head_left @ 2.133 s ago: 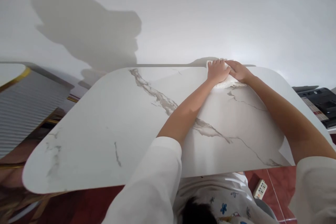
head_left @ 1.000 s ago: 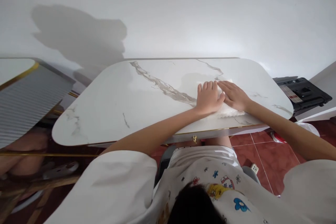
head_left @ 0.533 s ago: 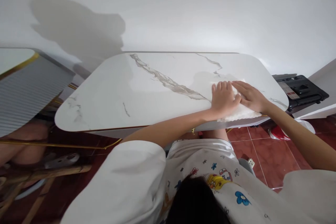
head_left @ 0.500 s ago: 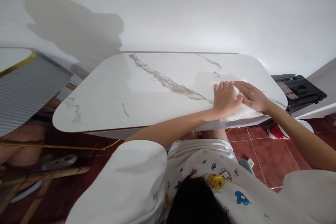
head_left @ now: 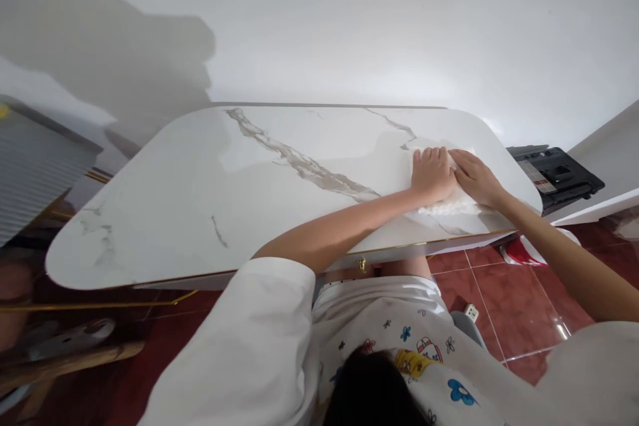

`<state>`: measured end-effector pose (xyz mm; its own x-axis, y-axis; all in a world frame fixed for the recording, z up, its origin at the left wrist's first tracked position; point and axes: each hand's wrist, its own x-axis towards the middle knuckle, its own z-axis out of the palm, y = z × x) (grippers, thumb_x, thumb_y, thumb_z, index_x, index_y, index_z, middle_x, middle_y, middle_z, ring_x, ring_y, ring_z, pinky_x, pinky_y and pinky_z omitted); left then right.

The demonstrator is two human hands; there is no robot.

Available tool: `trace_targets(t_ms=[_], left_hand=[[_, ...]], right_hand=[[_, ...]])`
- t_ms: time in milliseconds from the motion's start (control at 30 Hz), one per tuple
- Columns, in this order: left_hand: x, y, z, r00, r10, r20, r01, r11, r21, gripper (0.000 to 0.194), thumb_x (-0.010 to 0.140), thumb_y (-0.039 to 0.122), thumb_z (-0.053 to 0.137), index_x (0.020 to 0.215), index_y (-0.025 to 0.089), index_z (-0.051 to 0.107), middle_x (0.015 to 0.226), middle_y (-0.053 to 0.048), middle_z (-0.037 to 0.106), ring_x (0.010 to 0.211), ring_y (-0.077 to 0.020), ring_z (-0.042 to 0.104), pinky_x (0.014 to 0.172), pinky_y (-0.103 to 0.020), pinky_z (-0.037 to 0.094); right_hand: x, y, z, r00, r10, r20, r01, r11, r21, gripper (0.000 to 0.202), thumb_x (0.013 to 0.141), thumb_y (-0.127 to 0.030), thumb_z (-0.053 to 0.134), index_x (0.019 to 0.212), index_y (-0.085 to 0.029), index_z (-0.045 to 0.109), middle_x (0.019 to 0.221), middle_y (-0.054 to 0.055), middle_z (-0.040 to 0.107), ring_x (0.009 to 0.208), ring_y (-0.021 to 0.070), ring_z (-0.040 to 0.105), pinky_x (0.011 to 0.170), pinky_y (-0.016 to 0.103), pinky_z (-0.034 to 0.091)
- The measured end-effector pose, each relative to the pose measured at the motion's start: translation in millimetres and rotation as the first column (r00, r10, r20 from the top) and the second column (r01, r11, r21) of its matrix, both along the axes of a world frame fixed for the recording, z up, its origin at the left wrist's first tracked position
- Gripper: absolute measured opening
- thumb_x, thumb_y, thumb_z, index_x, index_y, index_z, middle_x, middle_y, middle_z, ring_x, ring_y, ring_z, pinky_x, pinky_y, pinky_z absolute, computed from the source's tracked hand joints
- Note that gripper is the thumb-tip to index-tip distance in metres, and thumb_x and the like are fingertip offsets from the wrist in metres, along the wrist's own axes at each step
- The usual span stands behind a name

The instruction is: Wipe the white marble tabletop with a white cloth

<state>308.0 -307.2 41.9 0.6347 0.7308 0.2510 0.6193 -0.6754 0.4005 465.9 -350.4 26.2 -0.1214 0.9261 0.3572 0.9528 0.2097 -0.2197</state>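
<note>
A white textured cloth (head_left: 452, 205) lies bunched on the right part of a white marble-patterned tabletop (head_left: 190, 186). My left hand (head_left: 433, 176) presses on it with the fingers curled over its far edge. Right beside it, touching, my right hand (head_left: 477, 178) rests on the same cloth, fingers together and bent a little over it. Both palms cover much of the cloth, so its full shape is hidden. A small gold knob (head_left: 362, 265) shows on the table's front below my left forearm.
A white wall stands directly behind the table. At the right end is a black case (head_left: 562, 176). A ribbed grey cabinet (head_left: 40, 166) stands at the left, with a wooden stool (head_left: 70, 366) below. A white socket block (head_left: 470, 312) lies near the red tiled floor (head_left: 504, 306).
My hands and the cloth have slid a little away from the table's front edge. The view has shifted, so more of the tabletop's left end shows.
</note>
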Motion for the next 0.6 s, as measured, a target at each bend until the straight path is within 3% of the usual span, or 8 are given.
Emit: trace_targets(t_ms=[167,367,600], left_hand=[[10,56,-2.6,0.998,0.065,-0.013,-0.064,0.997,0.033,0.042,0.096,0.019,0.032,0.132,0.016,0.053,0.136,-0.013,0.06,0.13,-0.027,0.048,0.116,-0.046,0.027],[23,127,-5.5,0.993,0.113,-0.023,-0.112,0.993,0.047,0.043,0.096,0.019,0.031,0.133,0.014,0.053,0.134,-0.015,0.059,0.132,-0.027,0.047,0.119,-0.043,0.023],[34,188,-7.9,0.988,0.151,-0.012,-0.15,0.987,0.054,0.048,0.094,0.019,0.03,0.137,0.018,0.051,0.137,-0.013,0.059,0.132,-0.0276,0.047,0.116,-0.045,0.026]], right_hand=[[5,67,-5.2,1.0,0.022,-0.007,-0.021,1.0,0.018,0.052,0.096,-0.037,0.028,0.138,-0.024,0.056,0.14,0.008,0.061,0.131,0.0323,0.053,0.111,0.058,0.043],[20,149,-7.8,1.0,0.006,0.016,-0.006,1.0,0.02,0.056,0.097,-0.046,0.025,0.137,-0.024,0.058,0.139,0.006,0.063,0.131,0.0315,0.054,0.111,0.054,0.045],[28,212,-6.4,1.0,0.005,0.0,-0.005,1.0,-0.003,0.059,0.096,-0.049,0.029,0.143,-0.022,0.055,0.145,0.004,0.058,0.134,0.0334,0.052,0.113,0.053,0.042]])
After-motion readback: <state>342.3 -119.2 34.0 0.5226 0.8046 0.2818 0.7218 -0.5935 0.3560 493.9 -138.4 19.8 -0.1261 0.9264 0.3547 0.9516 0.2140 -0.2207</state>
